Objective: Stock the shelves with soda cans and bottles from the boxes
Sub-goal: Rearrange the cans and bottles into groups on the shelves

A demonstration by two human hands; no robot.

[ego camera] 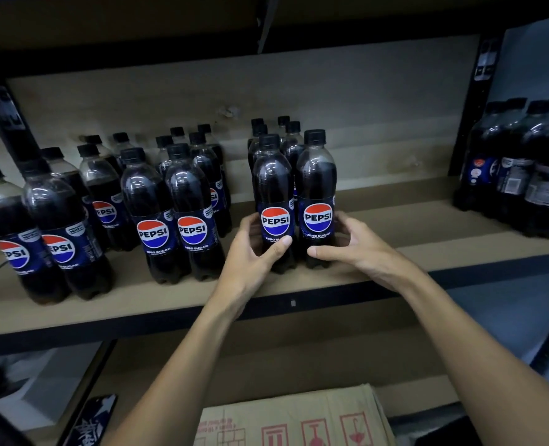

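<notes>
Two Pepsi Zero Sugar bottles stand upright side by side at the front of a double row on the wooden shelf [379, 275]. My left hand [253, 252] grips the left front bottle [273, 194] low on its label, thumb across the front. My right hand [353, 249] grips the right front bottle [316, 188] from the right side, thumb under its label. More bottles [286, 136] stand behind these two, mostly hidden.
Further Pepsi bottles [170, 214] stand in double rows to the left along the shelf. A shrink-wrapped pack of bottles [524, 175] sits at the far right. A cardboard box [295, 420] lies below on the lower shelf. Bare shelf board shows to the right of my hands.
</notes>
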